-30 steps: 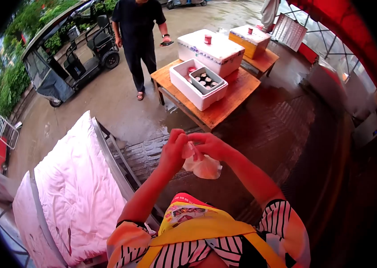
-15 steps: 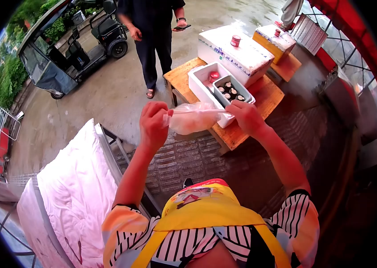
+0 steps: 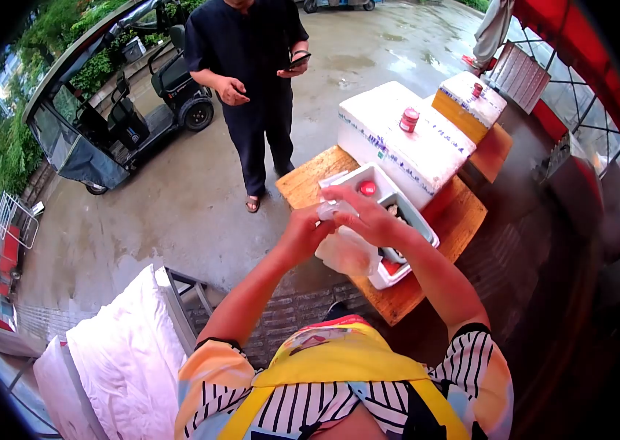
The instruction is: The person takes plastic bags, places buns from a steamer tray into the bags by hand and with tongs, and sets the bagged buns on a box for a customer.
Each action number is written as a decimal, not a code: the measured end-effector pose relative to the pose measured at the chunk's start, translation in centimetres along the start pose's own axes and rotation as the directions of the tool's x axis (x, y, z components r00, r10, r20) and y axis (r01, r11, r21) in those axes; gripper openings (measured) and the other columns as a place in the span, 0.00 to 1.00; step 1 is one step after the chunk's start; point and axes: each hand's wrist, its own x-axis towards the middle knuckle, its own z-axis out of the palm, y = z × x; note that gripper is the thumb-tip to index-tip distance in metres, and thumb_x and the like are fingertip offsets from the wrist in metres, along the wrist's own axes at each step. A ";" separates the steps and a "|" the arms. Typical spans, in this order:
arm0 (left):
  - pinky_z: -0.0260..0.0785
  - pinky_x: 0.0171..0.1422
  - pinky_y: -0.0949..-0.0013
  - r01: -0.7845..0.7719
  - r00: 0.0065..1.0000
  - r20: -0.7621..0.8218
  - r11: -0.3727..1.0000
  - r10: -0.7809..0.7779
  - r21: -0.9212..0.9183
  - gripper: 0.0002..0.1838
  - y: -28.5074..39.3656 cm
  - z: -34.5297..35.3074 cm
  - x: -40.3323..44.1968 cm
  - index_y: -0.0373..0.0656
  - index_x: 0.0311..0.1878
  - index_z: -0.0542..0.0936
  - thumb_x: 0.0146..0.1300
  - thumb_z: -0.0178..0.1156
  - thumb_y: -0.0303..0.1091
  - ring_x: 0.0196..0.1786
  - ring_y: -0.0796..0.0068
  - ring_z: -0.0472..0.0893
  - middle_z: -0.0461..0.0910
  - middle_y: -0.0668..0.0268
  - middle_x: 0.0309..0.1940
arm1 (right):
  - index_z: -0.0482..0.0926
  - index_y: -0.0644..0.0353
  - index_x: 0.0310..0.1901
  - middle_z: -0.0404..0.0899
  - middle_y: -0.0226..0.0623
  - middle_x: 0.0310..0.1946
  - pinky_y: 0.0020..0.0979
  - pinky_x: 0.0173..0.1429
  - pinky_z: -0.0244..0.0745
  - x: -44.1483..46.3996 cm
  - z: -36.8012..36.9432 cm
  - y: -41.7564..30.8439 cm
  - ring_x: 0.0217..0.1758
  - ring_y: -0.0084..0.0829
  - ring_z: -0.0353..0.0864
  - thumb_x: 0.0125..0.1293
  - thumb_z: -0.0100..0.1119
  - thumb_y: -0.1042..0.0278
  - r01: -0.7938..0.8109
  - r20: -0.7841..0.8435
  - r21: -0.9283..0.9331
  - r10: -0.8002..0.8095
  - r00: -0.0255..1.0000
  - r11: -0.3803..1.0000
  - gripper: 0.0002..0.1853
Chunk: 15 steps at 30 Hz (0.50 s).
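The left hand (image 3: pixel 307 236) grasps the gathered neck of a translucent plastic bag (image 3: pixel 349 254), held up against the view of the wooden table's (image 3: pixel 314 174) near edge; the right hand (image 3: pixel 373 218) touches it, grip unclear. Blue printing on the foam box (image 3: pixel 385 156) is illegible.

I see the left forearm (image 3: pixel 255 287) and right forearm (image 3: pixel 438 275) reaching forward, slanting inward. The left grip (image 3: pixel 307 235) is curled with its fingers bent in; just beside it, the right grip (image 3: pixel 376 221) points its fingers across toward the left.
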 end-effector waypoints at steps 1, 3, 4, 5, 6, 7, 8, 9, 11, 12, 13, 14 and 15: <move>0.70 0.36 0.72 0.000 1.000 -0.013 1.000 -0.001 -0.014 0.05 -0.6 -0.7 2.1 0.39 0.36 0.77 0.60 0.61 0.28 0.30 0.76 0.79 0.79 0.64 0.26 | 0.76 0.61 0.43 0.75 0.40 0.38 0.33 0.51 0.68 0.9 -1.0 1.9 0.46 0.39 0.74 0.65 0.55 0.68 -0.037 0.054 0.019 0.036 0.998 0.999 0.08; 0.69 0.34 0.74 0.098 0.994 -0.040 0.995 -0.098 -0.005 0.05 -2.2 -2.0 5.4 0.39 0.33 0.75 0.61 0.61 0.29 0.28 0.79 0.77 0.78 0.66 0.25 | 0.77 0.62 0.38 0.73 0.41 0.33 0.36 0.45 0.69 2.6 -2.6 4.3 0.41 0.40 0.74 0.64 0.54 0.70 -0.039 0.090 -0.138 0.052 0.995 0.990 0.06; 0.69 0.35 0.75 0.091 0.995 -0.034 0.994 -0.093 -0.054 0.05 -3.5 -2.7 6.7 0.38 0.33 0.75 0.62 0.60 0.29 0.28 0.80 0.76 0.78 0.67 0.26 | 0.76 0.62 0.36 0.73 0.41 0.31 0.36 0.44 0.69 3.4 -3.1 5.2 0.40 0.40 0.74 0.63 0.54 0.71 -0.032 0.089 -0.169 0.048 0.995 0.985 0.05; 0.68 0.35 0.76 0.079 0.996 -0.027 0.992 -0.082 -0.102 0.05 -4.7 -3.3 8.5 0.38 0.33 0.75 0.62 0.60 0.28 0.29 0.81 0.76 0.77 0.67 0.27 | 0.76 0.62 0.34 0.72 0.41 0.30 0.37 0.43 0.68 4.5 -3.7 6.3 0.38 0.41 0.74 0.62 0.54 0.71 -0.022 0.086 -0.205 0.041 0.995 0.979 0.04; 0.68 0.35 0.77 0.085 0.996 -0.017 0.984 -0.089 -0.156 0.05 -5.9 -3.6 9.4 0.37 0.33 0.75 0.63 0.59 0.28 0.29 0.81 0.75 0.77 0.67 0.28 | 0.76 0.62 0.32 0.72 0.41 0.29 0.37 0.41 0.68 4.9 -3.8 7.2 0.37 0.41 0.73 0.61 0.54 0.72 -0.027 0.087 -0.230 0.048 0.995 0.973 0.04; 0.68 0.38 0.76 0.248 0.968 0.046 0.900 -0.248 -0.358 0.07 -7.0 -4.0 10.8 0.39 0.32 0.73 0.61 0.61 0.27 0.32 0.80 0.76 0.77 0.67 0.30 | 0.74 0.62 0.30 0.71 0.41 0.28 0.39 0.40 0.67 5.3 -3.7 7.8 0.35 0.42 0.73 0.59 0.55 0.72 0.018 0.124 -0.254 0.014 0.992 0.967 0.04; 0.68 0.39 0.76 0.285 0.958 0.073 0.883 -0.279 -0.372 0.07 -7.4 -4.3 12.4 0.39 0.31 0.72 0.60 0.62 0.27 0.34 0.80 0.76 0.77 0.67 0.31 | 0.75 0.62 0.31 0.73 0.42 0.29 0.39 0.41 0.68 5.5 -3.2 9.3 0.36 0.42 0.74 0.61 0.54 0.70 0.019 0.114 -0.185 0.002 0.993 0.983 0.05; 0.68 0.41 0.76 0.320 0.947 0.105 0.867 -0.303 -0.382 0.08 -7.9 -4.5 14.0 0.40 0.31 0.72 0.59 0.63 0.27 0.35 0.80 0.76 0.76 0.67 0.31 | 0.75 0.61 0.33 0.73 0.42 0.30 0.39 0.42 0.69 6.0 -3.6 10.7 0.37 0.43 0.74 0.61 0.55 0.70 -0.048 0.134 -0.158 0.070 0.989 0.986 0.05; 0.68 0.46 0.75 0.394 0.919 0.156 0.844 -0.362 -0.365 0.10 -10.4 -4.5 16.8 0.42 0.31 0.70 0.56 0.65 0.25 0.40 0.79 0.76 0.75 0.68 0.34 | 0.77 0.61 0.40 0.76 0.40 0.35 0.34 0.47 0.71 6.9 -4.9 14.5 0.41 0.38 0.77 0.63 0.54 0.69 -0.177 0.173 -0.184 0.209 0.963 0.967 0.07; 0.68 0.46 0.75 0.340 0.938 0.191 0.881 -0.290 -0.328 0.10 -12.0 -4.3 18.2 0.42 0.30 0.69 0.56 0.64 0.24 0.40 0.78 0.76 0.75 0.67 0.33 | 0.77 0.62 0.42 0.77 0.38 0.36 0.33 0.48 0.71 7.5 -4.8 16.2 0.42 0.34 0.77 0.64 0.53 0.70 -0.311 0.054 -0.014 0.312 0.949 0.950 0.08; 0.68 0.47 0.75 0.273 0.951 0.227 0.916 -0.211 -0.293 0.11 -13.5 -4.2 19.7 0.42 0.30 0.69 0.56 0.63 0.22 0.40 0.78 0.75 0.75 0.67 0.33 | 0.76 0.62 0.44 0.77 0.37 0.38 0.31 0.50 0.71 8.3 -4.9 17.7 0.44 0.31 0.77 0.65 0.53 0.70 -0.405 -0.051 0.166 0.418 0.907 0.899 0.09; 0.68 0.47 0.75 0.197 0.956 0.265 0.945 -0.126 -0.261 0.11 -14.1 -4.3 21.8 0.43 0.30 0.68 0.56 0.62 0.21 0.41 0.78 0.75 0.75 0.67 0.33 | 0.76 0.63 0.46 0.78 0.35 0.39 0.29 0.52 0.71 9.7 -5.2 19.4 0.46 0.28 0.77 0.66 0.52 0.71 -0.454 -0.139 0.348 0.524 0.840 0.820 0.10; 0.68 0.46 0.74 0.095 0.968 0.246 0.981 -0.051 -0.168 0.12 -14.5 -4.3 23.5 0.42 0.29 0.67 0.52 0.61 0.17 0.40 0.77 0.76 0.75 0.66 0.32 | 0.74 0.64 0.51 0.78 0.32 0.43 0.25 0.55 0.69 10.7 -5.3 21.1 0.49 0.21 0.74 0.68 0.49 0.72 -0.484 -0.083 0.459 0.579 0.811 0.745 0.12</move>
